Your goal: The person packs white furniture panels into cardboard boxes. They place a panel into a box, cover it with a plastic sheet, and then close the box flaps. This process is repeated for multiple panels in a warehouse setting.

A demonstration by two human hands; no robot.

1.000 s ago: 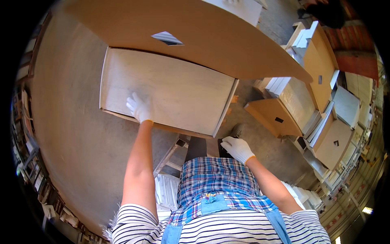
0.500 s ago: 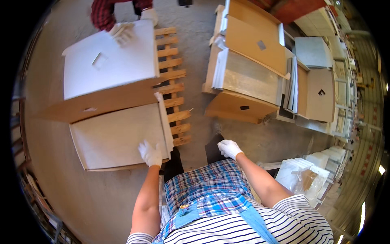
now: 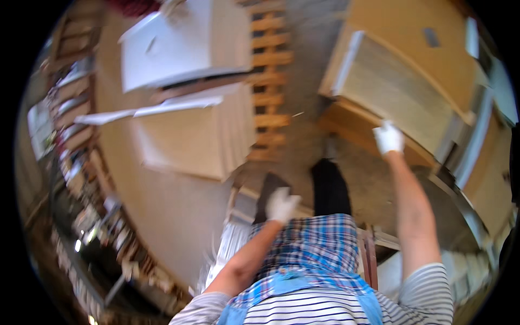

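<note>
Step in hand, as I judge it: reaching out to the open carton [image 3: 355, 118], w/ R hand [image 3: 389, 138] doing the reach. That carton is the thing being worked at; its near edge is right at the R fingertips and a flat pale panel [image 3: 398, 89] lies in it, just beyond R hand. R fingers look part-stretched w/ nothing seen in them; view's blurry, so can't tell if they touch the edge or grip it. L hand [image 3: 283, 205] is well apart, in front of the L knee above the plaid apron [image 3: 319, 238]; looks loosely curled, nothing seen in it, but too blurry to tell how tight

Next move prob calls for R hand getting a sure hold on edge or flap, & L hand coming across if both are needed

In the way: near flap [image 3: 344, 129] hangs down L of R hand, twd the person's foot; big raised flap [image 3: 398, 21] stands past the panel, so far-side access looks poor

Around: slatted pallet [image 3: 271, 120] ahead of L hand; tan carton [image 3: 187, 138] fwd-L of L hand, white-topped carton [image 3: 165, 54] farther out, w/ co-worker's glove [image 3: 173, 11] at its far side & dark red sleeve [image 3: 135, 5] beside it. White stack [image 3: 230, 244] just L of the L forearm, pale stack [image 3: 460, 276] behind R hand, near the R elbow
</note>
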